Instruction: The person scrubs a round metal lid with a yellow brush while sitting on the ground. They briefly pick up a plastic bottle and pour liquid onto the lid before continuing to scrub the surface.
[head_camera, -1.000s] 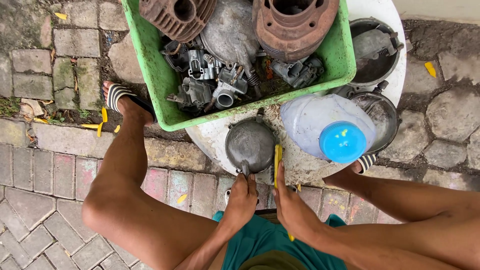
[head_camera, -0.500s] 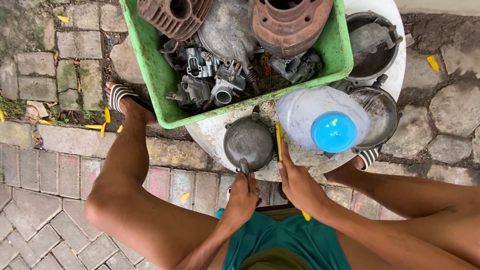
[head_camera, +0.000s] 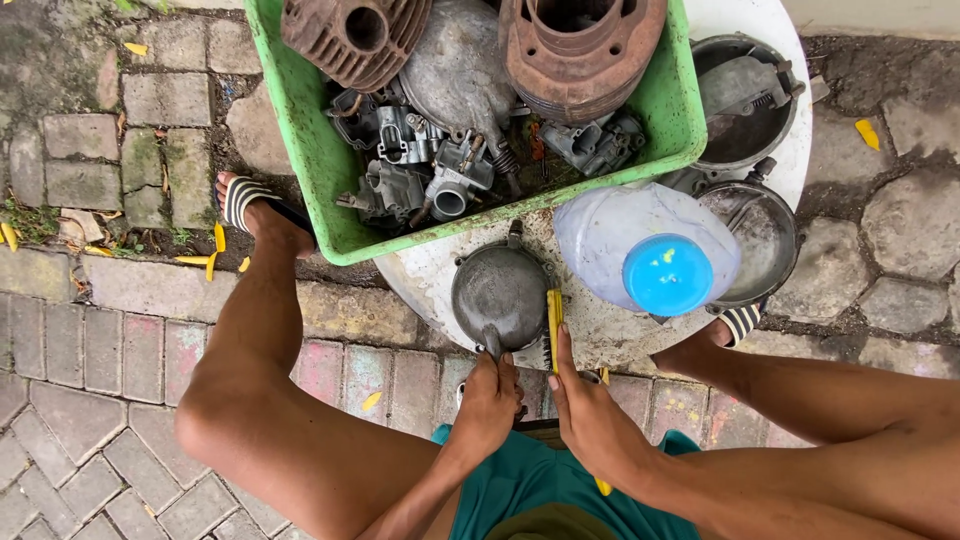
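A round grey metal cover lies on a white round table top. My left hand grips the cover's small tab at its near edge. My right hand holds a yellow brush whose bristles rest against the cover's right side.
A green plastic tub at the back holds carburettors, rusty finned cylinders and a grey casing. A clear plastic jug with a blue cap stands at the right, beside two dark round metal housings. My legs and striped sandals flank the table on brick paving.
My right hand pushed the yellow brush forward along the cover's side, then drew it back toward me. My left hand kept its hold on the cover's tab.
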